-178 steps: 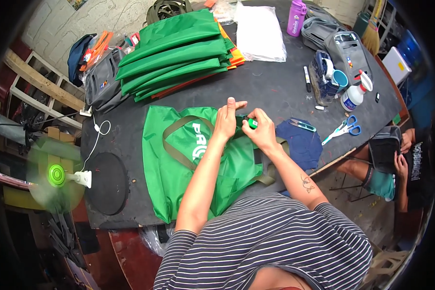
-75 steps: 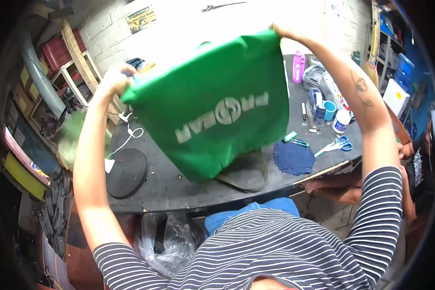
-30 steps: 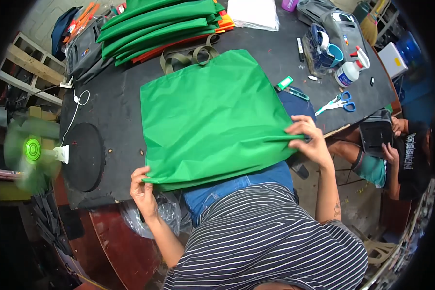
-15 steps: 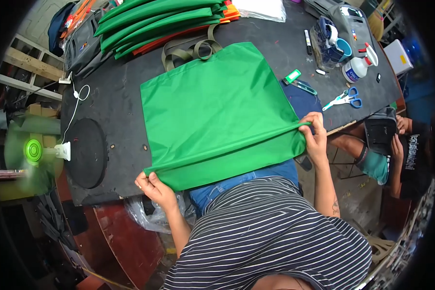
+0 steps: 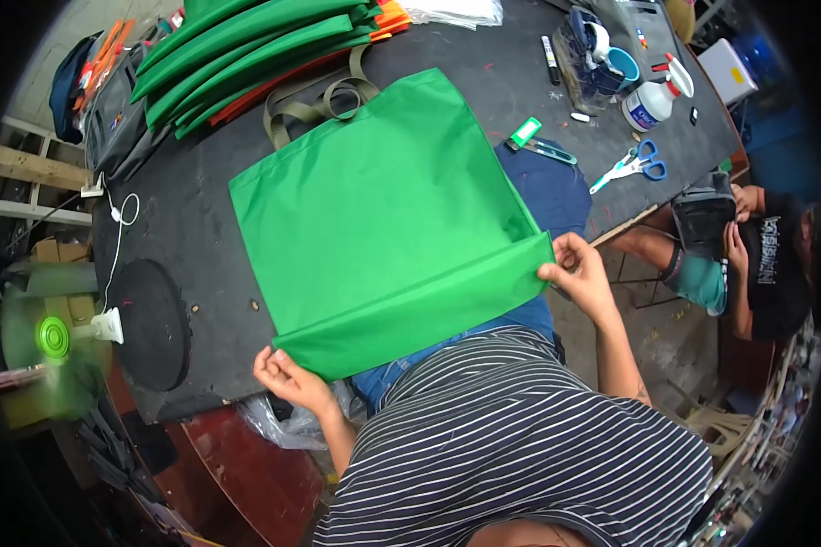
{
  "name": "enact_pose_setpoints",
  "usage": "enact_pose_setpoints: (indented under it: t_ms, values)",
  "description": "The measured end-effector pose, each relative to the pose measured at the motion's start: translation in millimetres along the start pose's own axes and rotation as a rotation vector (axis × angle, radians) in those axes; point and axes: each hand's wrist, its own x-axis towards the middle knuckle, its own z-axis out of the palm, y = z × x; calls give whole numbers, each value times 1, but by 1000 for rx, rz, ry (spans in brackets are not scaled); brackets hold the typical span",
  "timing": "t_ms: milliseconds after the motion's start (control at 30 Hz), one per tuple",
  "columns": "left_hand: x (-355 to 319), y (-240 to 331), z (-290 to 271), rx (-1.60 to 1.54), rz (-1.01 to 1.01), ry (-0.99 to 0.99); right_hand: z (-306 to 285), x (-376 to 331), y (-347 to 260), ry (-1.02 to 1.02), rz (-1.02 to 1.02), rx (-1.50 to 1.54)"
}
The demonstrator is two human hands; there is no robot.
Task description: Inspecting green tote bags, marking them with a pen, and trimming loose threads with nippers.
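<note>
A green fabric tote bag lies on the dark table with its olive straps at the far end. Along its near edge runs a wide folded band, which hangs a little past the table edge over my lap. My left hand is closed at the band's left corner, thumb and fingers on the cloth. At the right corner, my right hand pinches the band's end between thumb and fingers.
Stacked green bags lie at the far left. Blue-handled scissors, a cutter, a marker and a spray bottle lie or stand to the right. A small fan spins at left; another person sits at right.
The raised ridge across the bag's lower part has come down into a flatter, smoother band. Both hands have stayed at its ends, with their grips shifted. The whole view has moved slightly.
</note>
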Motion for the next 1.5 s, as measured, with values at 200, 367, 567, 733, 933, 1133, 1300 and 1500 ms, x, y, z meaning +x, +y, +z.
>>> enact_pose_setpoints:
  t_ms: [200,367,567,733,933,1133,1300,1500]
  values:
    - [1,-9,-8,-63,66,155,18,-16,0,350,-415,97]
    - [-12,-9,-22,-203,-5,-48,30,-28,4,235,-32,262]
    - [-19,-15,-39,-529,-159,-1,22,-37,13,92,-97,638]
    - [-14,-14,-41,-480,-155,-144,17,-28,4,47,-262,351]
    - [-1,-3,-56,-734,-294,-305,-23,-26,-31,-393,-141,67]
    - [6,-10,-71,-820,-370,-426,-36,-2,-17,-431,-121,386]
    - [7,1,-62,-636,-330,-364,-19,15,-15,-368,-451,45]
    - [-10,0,-42,-465,-212,-458,-35,53,-28,34,-634,-190]
